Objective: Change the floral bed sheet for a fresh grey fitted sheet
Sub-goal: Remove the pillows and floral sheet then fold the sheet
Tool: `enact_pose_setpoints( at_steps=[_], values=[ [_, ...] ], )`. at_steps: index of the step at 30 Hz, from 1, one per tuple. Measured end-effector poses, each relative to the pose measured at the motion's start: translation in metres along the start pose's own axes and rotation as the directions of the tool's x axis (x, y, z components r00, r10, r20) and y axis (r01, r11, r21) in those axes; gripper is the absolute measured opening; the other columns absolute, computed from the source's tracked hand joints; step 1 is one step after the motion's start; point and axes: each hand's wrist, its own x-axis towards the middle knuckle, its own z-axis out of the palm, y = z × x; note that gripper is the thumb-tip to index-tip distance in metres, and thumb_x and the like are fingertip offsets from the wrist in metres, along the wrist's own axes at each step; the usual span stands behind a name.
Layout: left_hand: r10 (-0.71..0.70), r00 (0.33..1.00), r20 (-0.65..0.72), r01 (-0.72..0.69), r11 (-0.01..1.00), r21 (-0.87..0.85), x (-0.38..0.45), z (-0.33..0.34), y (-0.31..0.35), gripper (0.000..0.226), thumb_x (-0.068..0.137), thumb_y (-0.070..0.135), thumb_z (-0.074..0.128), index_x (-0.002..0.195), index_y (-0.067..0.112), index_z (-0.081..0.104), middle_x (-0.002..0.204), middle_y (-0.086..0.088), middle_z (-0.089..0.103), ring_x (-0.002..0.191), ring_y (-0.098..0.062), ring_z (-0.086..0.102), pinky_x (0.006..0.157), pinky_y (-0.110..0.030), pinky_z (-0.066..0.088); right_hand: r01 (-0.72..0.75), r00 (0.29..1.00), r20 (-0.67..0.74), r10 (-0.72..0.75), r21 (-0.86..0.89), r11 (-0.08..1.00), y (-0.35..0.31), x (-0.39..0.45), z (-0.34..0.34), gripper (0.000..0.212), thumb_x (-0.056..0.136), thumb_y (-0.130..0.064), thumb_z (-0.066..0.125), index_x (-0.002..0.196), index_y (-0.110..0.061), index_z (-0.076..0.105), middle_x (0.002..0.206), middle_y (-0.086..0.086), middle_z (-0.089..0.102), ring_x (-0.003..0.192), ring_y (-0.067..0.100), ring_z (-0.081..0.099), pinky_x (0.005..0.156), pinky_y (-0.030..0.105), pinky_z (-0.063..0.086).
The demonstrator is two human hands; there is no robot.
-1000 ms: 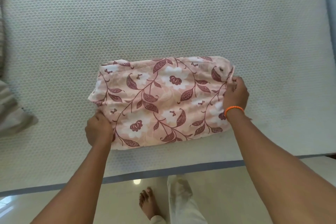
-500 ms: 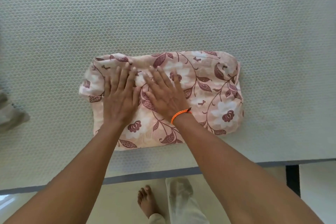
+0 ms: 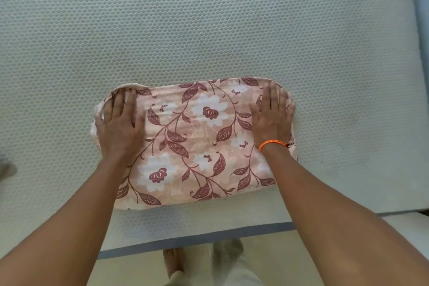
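Centre frame, flat left hand [image 3: 118,127] and flat right hand [image 3: 271,118] press the folded floral sheet [image 3: 197,144] onto the bare mattress [image 3: 209,18]; no grey sheet in sight.

Both forearms are bare to the edge of view, with no sleeves showing. The right wrist carries a thin braided orange bracelet [image 3: 272,144] with a small dark knot or tassel at its outer side. The left wrist wears nothing. Below, one bare foot [image 3: 173,261] shows beside a leg in loose, pale cream trousers [image 3: 229,262].
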Motion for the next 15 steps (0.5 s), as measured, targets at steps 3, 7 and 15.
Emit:
enact_pose_setpoints(
  at_steps=[3,7,15],
  values=[
    [-0.037,0.990,-0.134,0.042,0.999,0.030,-0.004,-0.008,0.012,0.057,0.104,0.053,0.049,0.156,0.032,0.037,0.168,0.000,0.025,0.154,-0.033,0.023,0.117,-0.069,0.027,-0.102,0.993,0.067,0.096,0.085,0.991,-0.032,-0.028,-0.005,0.066,0.112,-0.047,0.028,0.166,-0.009,0.017,0.173,0.013,0.016,0.160,0.030,0.014,0.131,0.050,0.007],
    [-0.170,0.984,-0.058,0.172,0.985,0.030,-0.006,-0.012,0.005,0.084,0.099,0.073,0.046,0.161,0.020,0.026,0.167,-0.012,0.025,0.152,-0.039,0.027,0.113,-0.069,0.032,-0.038,0.958,0.287,-0.023,0.205,0.978,-0.079,-0.076,0.046,0.064,0.110,-0.048,0.024,0.167,-0.019,0.017,0.175,0.007,0.007,0.160,0.029,0.016,0.129,0.040,-0.008],
    [-0.181,0.974,0.138,0.224,0.877,-0.426,0.012,-0.041,-0.009,0.056,0.101,0.059,0.057,0.064,0.016,0.057,0.066,-0.005,0.063,0.065,-0.024,0.063,0.061,-0.037,0.045,0.162,0.983,0.074,-0.169,0.089,0.983,-0.111,-0.092,0.011,0.060,0.110,-0.047,0.034,0.164,-0.025,0.026,0.174,-0.002,0.016,0.161,0.023,0.011,0.127,0.060,0.011]
  ],
)
